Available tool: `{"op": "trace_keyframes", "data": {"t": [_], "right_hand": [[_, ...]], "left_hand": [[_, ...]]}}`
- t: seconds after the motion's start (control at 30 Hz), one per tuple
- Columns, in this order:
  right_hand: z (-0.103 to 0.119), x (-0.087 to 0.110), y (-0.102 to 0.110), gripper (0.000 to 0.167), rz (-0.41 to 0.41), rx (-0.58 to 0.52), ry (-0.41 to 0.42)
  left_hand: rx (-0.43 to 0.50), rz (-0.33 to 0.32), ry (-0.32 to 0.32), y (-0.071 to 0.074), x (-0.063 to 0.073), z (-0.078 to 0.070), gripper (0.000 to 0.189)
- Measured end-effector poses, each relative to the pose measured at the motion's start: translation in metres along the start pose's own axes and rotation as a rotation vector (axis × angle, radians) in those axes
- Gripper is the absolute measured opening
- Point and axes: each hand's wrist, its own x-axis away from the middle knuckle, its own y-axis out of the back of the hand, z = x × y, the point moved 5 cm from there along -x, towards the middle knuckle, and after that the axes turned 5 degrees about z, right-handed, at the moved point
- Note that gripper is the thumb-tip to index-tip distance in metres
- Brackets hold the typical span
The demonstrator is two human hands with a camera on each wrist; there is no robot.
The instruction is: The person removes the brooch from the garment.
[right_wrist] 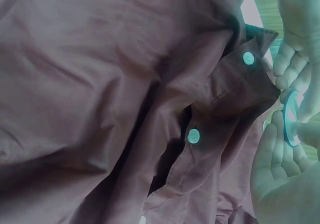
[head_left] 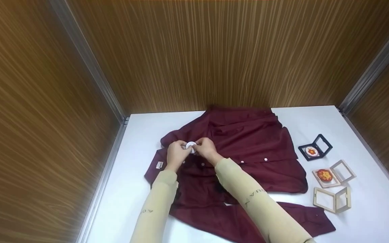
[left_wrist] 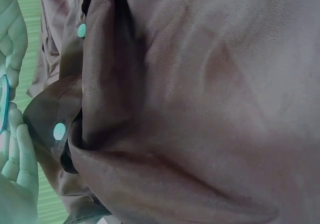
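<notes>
Both hands meet over the collar end of a maroon buttoned shirt [head_left: 248, 141] spread on the table. Between them is a small round white badge [head_left: 191, 145], seen edge-on as a thin disc [right_wrist: 289, 121] in the right wrist view. My left hand [head_left: 177, 154] pinches its left side. From the other side, my right hand [head_left: 207, 148] pinches it with thumb and fingers. Close below the hands runs the button placket, with white buttons [right_wrist: 194, 136] showing. At the left wrist view's edge, only part of the badge [left_wrist: 4, 103] shows.
On the right of the white table [head_left: 113, 189] stand three opened frame cases: a black case [head_left: 304, 153] and a pale pink case [head_left: 328, 184], each with a round flower badge, and a wooden case [head_left: 316, 195] below. Wood-grain panels [head_left: 198, 54] enclose the table.
</notes>
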Motion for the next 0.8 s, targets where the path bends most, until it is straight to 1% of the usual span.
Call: {"op": "trace_keyframes", "data": {"t": [0.07, 0.17, 0.33, 0.53, 0.6, 0.7, 0.8], "right_hand": [[-0.001, 0.000, 0.000, 0.015, -0.003, 0.003, 0.003], [-0.003, 0.001, 0.001, 0.015, 0.006, -0.048, 0.010], [-0.008, 0.003, 0.004, 0.014, 0.028, -0.149, 0.007], [-0.013, 0.003, 0.010, 0.015, -0.011, -0.119, -0.030], [-0.014, 0.003, 0.012, 0.016, -0.020, -0.109, -0.035], [-0.014, 0.003, 0.013, 0.016, -0.025, -0.088, -0.026], [-0.015, 0.004, 0.013, 0.018, -0.032, -0.050, -0.016]], "left_hand": [[0.002, 0.006, 0.003, 0.000, 0.000, 0.000, 0.016], [0.030, 0.032, 0.006, -0.001, 0.000, 0.000, 0.017], [0.138, 0.122, 0.032, -0.004, 0.000, 0.002, 0.020], [0.275, 0.215, 0.058, -0.004, -0.001, 0.003, 0.019], [0.310, 0.235, 0.071, -0.004, -0.002, 0.004, 0.018], [0.330, 0.248, 0.085, -0.003, -0.002, 0.006, 0.015], [0.317, 0.249, 0.082, -0.003, -0.002, 0.007, 0.014]]}}
